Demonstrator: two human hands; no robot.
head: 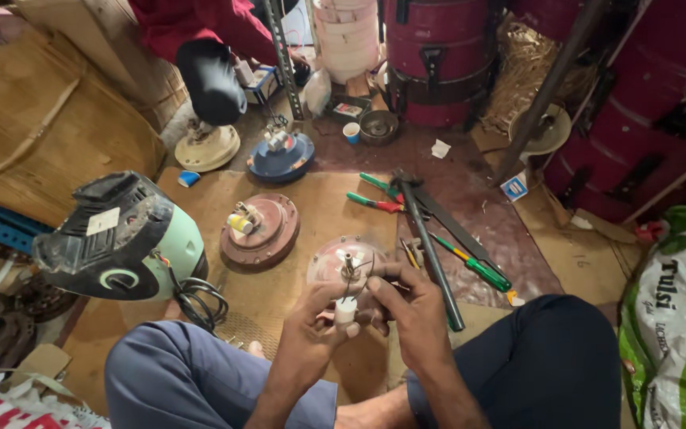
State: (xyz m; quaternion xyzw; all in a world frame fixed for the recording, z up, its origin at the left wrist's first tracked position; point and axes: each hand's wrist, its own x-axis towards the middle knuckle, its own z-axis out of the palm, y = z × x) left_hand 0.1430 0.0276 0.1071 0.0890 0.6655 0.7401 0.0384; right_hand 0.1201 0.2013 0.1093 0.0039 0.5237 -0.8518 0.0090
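I sit cross-legged on the floor. My left hand (309, 327) pinches a small white cylindrical part (345, 311) with thin black wires running up from it. My right hand (412, 306) grips the edge of a round pinkish fan motor housing (335, 256) with a short central shaft, and its fingers also touch the wires. Both hands meet just in front of the housing, above my lap.
A brown round motor (260, 230) lies on the cardboard mat to the left, a blue one (281, 156) and a cream one (206, 147) farther back. A green table fan (125, 238) lies at left. Pliers (375, 203), screwdriver (474, 264) and long black cutters (432, 250) lie right. Another person sits beyond.
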